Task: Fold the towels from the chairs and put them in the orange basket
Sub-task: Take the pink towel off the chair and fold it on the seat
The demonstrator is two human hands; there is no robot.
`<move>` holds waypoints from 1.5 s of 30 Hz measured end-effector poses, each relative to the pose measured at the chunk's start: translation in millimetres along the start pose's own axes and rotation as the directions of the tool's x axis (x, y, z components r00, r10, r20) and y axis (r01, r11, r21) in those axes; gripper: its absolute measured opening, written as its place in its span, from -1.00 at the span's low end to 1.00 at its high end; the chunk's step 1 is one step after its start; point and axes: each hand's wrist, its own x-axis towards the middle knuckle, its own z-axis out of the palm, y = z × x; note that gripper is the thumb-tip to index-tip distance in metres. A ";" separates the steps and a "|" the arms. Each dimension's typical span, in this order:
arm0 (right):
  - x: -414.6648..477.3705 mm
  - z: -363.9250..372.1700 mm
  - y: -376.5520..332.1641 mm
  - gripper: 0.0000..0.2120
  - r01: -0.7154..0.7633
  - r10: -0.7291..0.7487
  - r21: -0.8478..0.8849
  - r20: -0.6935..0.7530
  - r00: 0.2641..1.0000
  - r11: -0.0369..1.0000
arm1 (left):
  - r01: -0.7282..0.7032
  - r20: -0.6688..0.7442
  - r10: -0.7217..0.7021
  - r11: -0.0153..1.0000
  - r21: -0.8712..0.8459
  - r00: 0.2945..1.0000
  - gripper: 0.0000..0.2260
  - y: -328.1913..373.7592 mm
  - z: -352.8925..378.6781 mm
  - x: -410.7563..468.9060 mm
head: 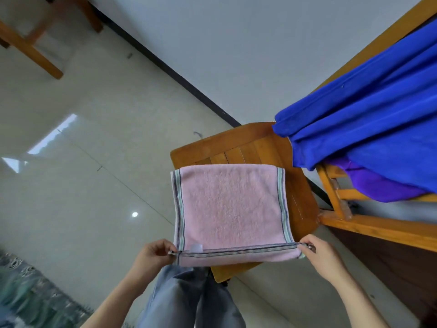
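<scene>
A pink towel [230, 209] with striped borders lies folded over on the seat of a wooden chair [238, 143] in the middle of the head view. My left hand [153, 253] pinches its near left corner. My right hand [319, 254] pinches the near right corner, and the near edge is stretched straight between them. A blue towel [369, 124] hangs over the chair's back at the right, with a purple towel [383, 185] under it. The orange basket is out of view.
The chair stands on a glossy tiled floor [94, 143] close to a white wall [236, 55] with a dark skirting. Legs of another wooden piece [30, 50] show at the top left. A patterned rug [28, 294] lies at the bottom left. My legs are below the towel.
</scene>
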 end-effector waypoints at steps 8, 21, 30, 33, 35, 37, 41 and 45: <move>34.3 -6.2 -36.9 -0.95 0.057 -0.028 0.134 -0.213 0.977 0.989 | -0.049 -0.195 0.026 0.992 -0.117 0.981 -0.80 27.5 4.5 27.7; 117.7 -5.8 -118.5 -0.79 0.010 0.043 0.101 -0.514 0.856 0.995 | -0.157 -0.469 0.107 0.985 -0.070 0.877 -0.87 98.5 3.1 113.5; 148.2 -2.8 -130.5 -0.76 -0.069 0.065 0.010 -0.491 0.869 0.998 | -0.138 -0.534 0.062 0.985 -0.103 0.843 -0.83 115.2 7.7 142.5; 151.6 -7.8 -132.5 -0.74 -0.046 0.035 -0.011 -0.481 0.876 0.999 | -0.132 -0.560 0.060 0.987 -0.088 0.826 -0.84 118.4 7.2 151.3; 152.2 -7.8 -133.5 -0.63 -0.059 0.038 -0.032 -0.450 0.892 0.998 | -0.084 -0.582 0.092 0.996 0.041 0.808 -0.87 115.5 7.1 155.7; 144.7 -2.7 -131.3 -0.51 -0.072 0.030 -0.082 -0.433 0.901 0.994 | 0.004 -0.589 0.167 0.961 0.278 0.791 -0.68 111.3 10.1 150.7; 116.4 25.4 -117.1 -0.51 0.183 -0.353 -0.395 -0.416 0.838 0.900 | -0.150 -0.203 0.602 0.483 0.863 0.772 -0.50 97.3 25.5 122.1; 104.5 48.2 -93.4 -0.54 0.215 -0.308 -0.393 -0.193 0.931 0.894 | -0.179 0.152 0.355 0.043 0.983 0.922 -0.43 74.9 37.9 115.1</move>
